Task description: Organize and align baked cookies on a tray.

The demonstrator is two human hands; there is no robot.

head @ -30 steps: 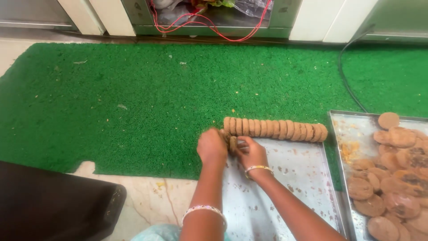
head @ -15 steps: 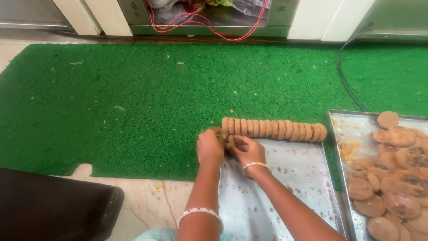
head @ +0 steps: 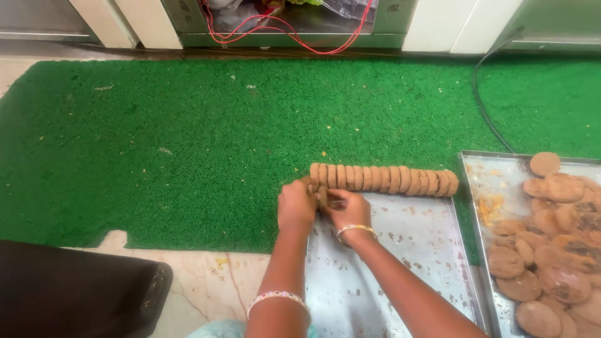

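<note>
Standing on edge, brown biscuits (head: 383, 179) are packed in a tight row along the far rim of a steel tray (head: 400, 250), each propped by its neighbour. A few more are pinched between the left hand (head: 295, 206) and right hand (head: 348, 209) (fingers closed) at the row's left end.

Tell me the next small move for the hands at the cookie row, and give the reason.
Probably set the cookies pinched between the left hand and right hand upright on the metal tray, starting a second line just below the row of cookies on edge along the tray's far rim. Both hands already sit at that row's left end.
</note>
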